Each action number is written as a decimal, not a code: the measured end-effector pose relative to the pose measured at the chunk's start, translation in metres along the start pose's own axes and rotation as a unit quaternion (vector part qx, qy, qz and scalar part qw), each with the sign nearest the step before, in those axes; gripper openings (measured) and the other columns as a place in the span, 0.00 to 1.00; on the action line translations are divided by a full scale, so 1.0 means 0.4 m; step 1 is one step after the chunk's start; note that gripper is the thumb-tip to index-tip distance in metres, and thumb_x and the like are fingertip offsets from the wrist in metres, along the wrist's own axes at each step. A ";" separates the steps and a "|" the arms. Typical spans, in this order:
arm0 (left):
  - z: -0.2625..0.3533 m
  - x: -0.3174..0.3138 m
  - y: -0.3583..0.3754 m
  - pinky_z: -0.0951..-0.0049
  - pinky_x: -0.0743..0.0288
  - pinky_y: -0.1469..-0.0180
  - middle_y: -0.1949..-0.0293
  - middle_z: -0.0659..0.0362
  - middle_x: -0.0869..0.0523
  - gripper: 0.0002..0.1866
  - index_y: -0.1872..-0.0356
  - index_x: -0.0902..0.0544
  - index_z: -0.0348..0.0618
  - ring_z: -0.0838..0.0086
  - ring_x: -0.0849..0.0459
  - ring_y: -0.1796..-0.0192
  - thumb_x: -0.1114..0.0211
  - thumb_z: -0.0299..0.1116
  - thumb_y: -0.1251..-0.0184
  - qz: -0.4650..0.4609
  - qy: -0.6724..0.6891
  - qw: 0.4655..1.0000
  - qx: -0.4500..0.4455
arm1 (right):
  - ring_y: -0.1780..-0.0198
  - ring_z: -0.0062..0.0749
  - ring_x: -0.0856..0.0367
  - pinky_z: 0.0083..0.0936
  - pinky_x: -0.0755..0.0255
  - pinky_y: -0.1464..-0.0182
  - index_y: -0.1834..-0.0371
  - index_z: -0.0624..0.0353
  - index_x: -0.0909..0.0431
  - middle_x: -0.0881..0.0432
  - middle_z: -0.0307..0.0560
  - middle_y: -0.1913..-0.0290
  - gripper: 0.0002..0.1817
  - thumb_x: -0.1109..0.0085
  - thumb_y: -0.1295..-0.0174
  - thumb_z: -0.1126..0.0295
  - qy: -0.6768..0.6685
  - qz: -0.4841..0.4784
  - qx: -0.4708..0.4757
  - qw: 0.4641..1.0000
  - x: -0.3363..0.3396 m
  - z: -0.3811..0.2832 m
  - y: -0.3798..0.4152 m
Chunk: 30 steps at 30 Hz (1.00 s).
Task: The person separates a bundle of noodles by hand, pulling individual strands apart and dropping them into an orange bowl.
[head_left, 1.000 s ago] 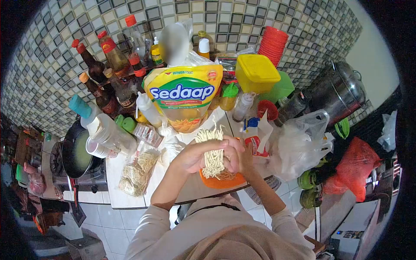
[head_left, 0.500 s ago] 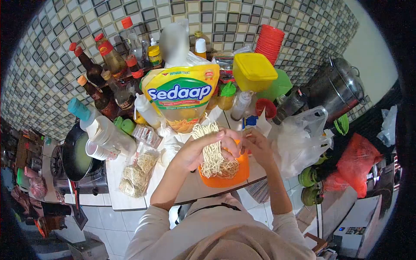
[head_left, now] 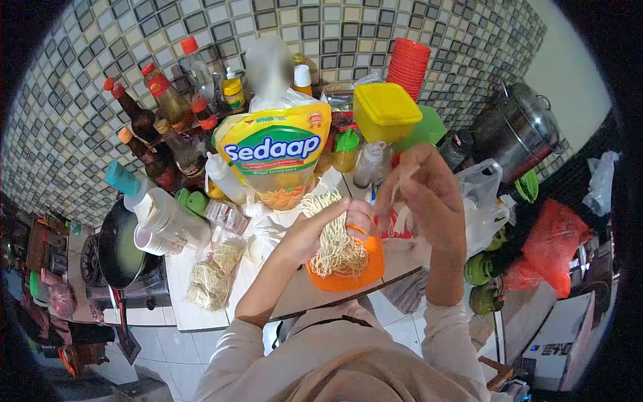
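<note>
A bundle of pale dry noodles hangs in my left hand, whose fingers wrap round its upper part above an orange container. My right hand is raised to the right of it, fingers bent and pressed together; whatever is between them is too small to make out. A red and white packet lies partly hidden beneath the right hand. To the left, a clear bag of noodles rests on the white tiled counter. The yellow and green Sedaap bag stands behind my hands.
At the left, a black pan with pale liquid sits on the stove. Bottles line the tiled wall. A yellow tub, stacked red cups and a steel pot stand at the back right, near a white plastic bag.
My right hand has risen away from the noodles, up and to the right, uncovering part of the red and white packet. My left hand still holds the noodles. The view has shifted slightly.
</note>
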<state>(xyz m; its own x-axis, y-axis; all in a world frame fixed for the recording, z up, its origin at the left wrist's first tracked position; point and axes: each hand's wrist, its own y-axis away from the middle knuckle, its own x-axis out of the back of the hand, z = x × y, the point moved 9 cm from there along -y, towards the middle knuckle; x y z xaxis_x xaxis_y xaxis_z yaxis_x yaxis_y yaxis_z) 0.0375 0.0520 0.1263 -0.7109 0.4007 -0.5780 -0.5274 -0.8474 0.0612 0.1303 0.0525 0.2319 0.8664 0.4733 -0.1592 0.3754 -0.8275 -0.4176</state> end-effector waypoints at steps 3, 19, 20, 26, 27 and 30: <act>-0.027 -0.024 -0.007 0.76 0.26 0.62 0.71 0.52 0.20 0.28 0.57 0.29 0.29 0.71 0.20 0.67 0.63 0.49 0.33 -0.060 0.107 0.992 0.006 | 0.74 0.28 0.24 0.20 0.29 0.74 0.63 0.58 0.38 0.25 0.47 0.73 0.07 0.54 0.41 0.71 -0.019 0.019 0.004 1.000 -0.020 -0.017 -0.051; -0.005 -0.114 0.063 0.74 0.29 0.74 0.87 0.62 0.34 0.29 0.61 0.29 0.28 0.73 0.26 0.83 0.59 0.52 0.36 -0.298 0.043 0.953 -0.031 | 0.64 0.32 0.21 0.24 0.25 0.64 0.65 0.52 0.36 0.27 0.41 0.65 0.09 0.51 0.42 0.62 -0.038 0.049 -0.140 0.988 0.064 0.240 -0.111; 0.000 -0.110 0.063 0.74 0.29 0.74 0.88 0.63 0.34 0.27 0.61 0.29 0.28 0.73 0.27 0.84 0.58 0.50 0.35 -0.283 0.045 0.958 -0.030 | 0.64 0.32 0.21 0.24 0.25 0.64 0.65 0.52 0.36 0.27 0.41 0.65 0.09 0.51 0.42 0.62 -0.038 0.048 -0.141 0.988 0.065 0.248 -0.104; 0.007 -0.071 0.055 0.73 0.28 0.73 0.89 0.65 0.37 0.24 0.61 0.29 0.29 0.76 0.29 0.86 0.59 0.46 0.34 -0.240 0.042 0.969 -0.035 | 0.60 0.30 0.23 0.26 0.27 0.60 0.56 0.53 0.36 0.27 0.42 0.62 0.15 0.49 0.44 0.62 -0.130 0.032 -0.259 0.956 0.090 0.396 0.018; 0.011 -0.070 0.059 0.73 0.28 0.73 0.90 0.66 0.38 0.25 0.61 0.29 0.29 0.77 0.30 0.87 0.61 0.46 0.33 -0.247 0.036 0.968 -0.036 | 0.58 0.33 0.24 0.28 0.28 0.58 0.51 0.54 0.39 0.27 0.45 0.59 0.20 0.49 0.45 0.62 -0.053 0.001 -0.268 0.962 0.103 0.433 0.039; 0.030 -0.070 0.062 0.74 0.28 0.72 0.90 0.68 0.41 0.26 0.61 0.28 0.28 0.79 0.32 0.89 0.63 0.46 0.33 -0.257 0.018 0.964 -0.061 | 0.60 0.35 0.24 0.32 0.29 0.59 0.51 0.57 0.35 0.26 0.47 0.59 0.20 0.49 0.49 0.66 0.208 -0.079 -0.210 0.952 0.123 0.501 0.093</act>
<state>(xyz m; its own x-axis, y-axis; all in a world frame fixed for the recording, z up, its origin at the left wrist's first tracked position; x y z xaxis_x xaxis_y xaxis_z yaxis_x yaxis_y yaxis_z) 0.0388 0.0242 0.1537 -0.3528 0.7687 -0.5335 -0.7453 -0.5756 -0.3364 0.1208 0.1055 0.0292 0.8110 0.5131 0.2811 0.5343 -0.8453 0.0011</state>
